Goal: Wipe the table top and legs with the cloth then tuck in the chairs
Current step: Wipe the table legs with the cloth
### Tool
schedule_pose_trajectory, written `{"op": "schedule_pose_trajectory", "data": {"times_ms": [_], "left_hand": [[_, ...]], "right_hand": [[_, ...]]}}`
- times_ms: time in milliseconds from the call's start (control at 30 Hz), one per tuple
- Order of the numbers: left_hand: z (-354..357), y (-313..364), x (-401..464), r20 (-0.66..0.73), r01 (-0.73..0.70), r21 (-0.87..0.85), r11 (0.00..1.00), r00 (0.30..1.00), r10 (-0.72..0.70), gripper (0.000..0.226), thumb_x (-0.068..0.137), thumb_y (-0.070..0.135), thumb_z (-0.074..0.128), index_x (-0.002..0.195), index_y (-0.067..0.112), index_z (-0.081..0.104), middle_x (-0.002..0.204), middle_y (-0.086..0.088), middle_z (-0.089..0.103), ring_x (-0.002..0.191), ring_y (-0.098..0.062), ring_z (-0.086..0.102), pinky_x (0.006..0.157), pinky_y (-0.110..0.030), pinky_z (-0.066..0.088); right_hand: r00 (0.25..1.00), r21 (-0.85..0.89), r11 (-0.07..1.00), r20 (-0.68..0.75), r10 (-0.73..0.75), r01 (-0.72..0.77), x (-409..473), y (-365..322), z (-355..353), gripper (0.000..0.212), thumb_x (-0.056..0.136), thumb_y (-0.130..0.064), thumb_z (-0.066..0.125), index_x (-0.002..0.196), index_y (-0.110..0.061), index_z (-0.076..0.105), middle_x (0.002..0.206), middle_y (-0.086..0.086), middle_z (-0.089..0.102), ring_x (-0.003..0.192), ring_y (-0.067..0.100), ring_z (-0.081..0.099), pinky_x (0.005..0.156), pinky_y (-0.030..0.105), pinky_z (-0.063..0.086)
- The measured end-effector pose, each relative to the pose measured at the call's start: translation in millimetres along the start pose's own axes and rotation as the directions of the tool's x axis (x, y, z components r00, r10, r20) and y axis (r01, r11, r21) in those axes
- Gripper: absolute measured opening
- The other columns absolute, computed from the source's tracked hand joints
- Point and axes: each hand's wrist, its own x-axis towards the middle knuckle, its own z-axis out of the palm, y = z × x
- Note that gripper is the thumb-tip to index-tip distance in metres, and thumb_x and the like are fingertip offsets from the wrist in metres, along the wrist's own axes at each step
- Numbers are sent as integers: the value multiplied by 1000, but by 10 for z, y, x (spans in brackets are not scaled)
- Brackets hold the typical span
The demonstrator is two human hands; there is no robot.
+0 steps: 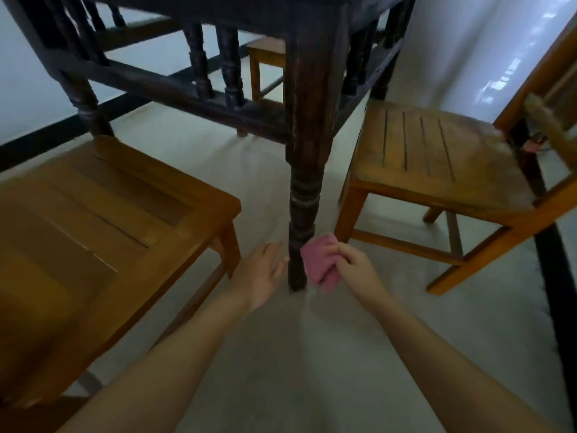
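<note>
A person crouched low beside a dark wooden table [315, 14] works at the foot of its near corner leg [307, 145], seen from a head-worn camera. The right hand [354, 265] grips one folded pink cloth [318, 260], fingers curled round it, and holds it against the right side of the turned lower part of the leg, close to the pale floor [281, 354]. The left hand [259, 273] is spread with straight fingers just left of the same leg, its fingertips at or very near the wood; contact cannot be told for certain. Three light-brown wooden chairs show: one chair [103, 232] at the left of the leg with its slatted seat nearest the camera, a second chair [437, 154] to the right, standing out from the table, and a third chair [265, 60] partly seen beyond the table's underside. Two table legs are in plain view, the near one and another leg [81, 92] at the far left, joined by a rail of turned spindles [215, 67]. No writing or label can be read.
</note>
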Motion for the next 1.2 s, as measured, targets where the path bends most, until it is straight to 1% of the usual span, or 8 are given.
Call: {"op": "schedule_pose_trajectory", "data": {"times_ms": [167, 300, 433, 533, 700, 767, 1033, 1200], "left_hand": [[-839, 519, -269, 0, 37, 63, 997, 999, -37, 47, 99, 37, 30, 140, 14, 33, 142, -9, 40, 124, -21, 43, 97, -29, 36], [-1600, 897, -494, 31, 67, 60, 996, 997, -69, 49, 99, 41, 27, 141, 16, 31, 145, -6, 36, 131, -20, 34, 105, -29, 28], [-2420, 1214, -684, 63, 108, 49, 993, 992, -111, 51, 97, 46, 25, 141, 20, 30, 145, -4, 36, 132, -18, 32, 109, -34, 29], [-3046, 1476, -762, 47, 105, 42, 994, 993, -107, 50, 97, 44, 27, 140, 20, 31, 144, -2, 38, 131, -17, 33, 107, -31, 29], [-3989, 1828, -643, -63, 64, 45, 997, 996, -61, 47, 98, 42, 30, 139, 20, 33, 142, -3, 40, 131, -17, 35, 106, -33, 32], [-4247, 1893, -515, -84, 47, 59, 997, 996, -42, 47, 97, 41, 32, 139, 19, 33, 142, -3, 40, 131, -18, 36, 107, -35, 34], [-4334, 1989, 260, 18, -29, 107, 994, 999, 27, 48, 97, 37, 38, 140, 17, 33, 137, -4, 44, 124, -19, 43, 100, -36, 41], [-3898, 1998, 819, 70, 29, 231, 972, 996, -46, 50, 97, 39, 34, 143, 19, 28, 146, -4, 34, 135, -20, 29, 112, -40, 25]], "right_hand": [[998, 59, 998, 48, 29, -32, -388, -942, -337, 23, 91, -2, 48, 94, -19, 64, 118, -1, 54, 110, 11, 50, 86, 16, 40], [995, 140, 988, 88, 48, -61, -690, -1825, -586, 26, 93, -4, 47, 86, -23, 63, 103, -4, 60, 99, 9, 56, 83, 16, 42], [995, 86, 995, 94, 37, -45, -918, -2684, -820, 16, 94, -11, 50, 99, -15, 65, 101, -8, 61, 95, -2, 55, 84, 11, 42], [995, 40, 999, 96, 28, -32, -1030, -3318, -1032, 26, 93, -4, 47, 105, -22, 62, 106, -15, 55, 98, -9, 51, 80, 7, 42], [995, 116, 988, 24, 99, -101, -946, -4225, -1356, 49, 90, -6, 50, 134, -25, 43, 133, -1, 47, 116, 15, 51, 91, 37, 52], [990, 112, 984, -11, 138, -136, -850, -4478, -1445, 56, 90, -8, 51, 141, -24, 34, 138, -1, 42, 119, 18, 49, 88, 38, 54], [945, 165, 952, -165, 283, -256, -139, -4804, -1781, 53, 91, -6, 50, 141, -17, 35, 140, 7, 42, 120, 24, 49, 92, 39, 50], [956, 90, 970, -168, 240, -228, 648, -4820, -1942, 51, 93, -3, 44, 142, -17, 34, 141, 7, 42, 120, 23, 47, 86, 31, 48]]}}
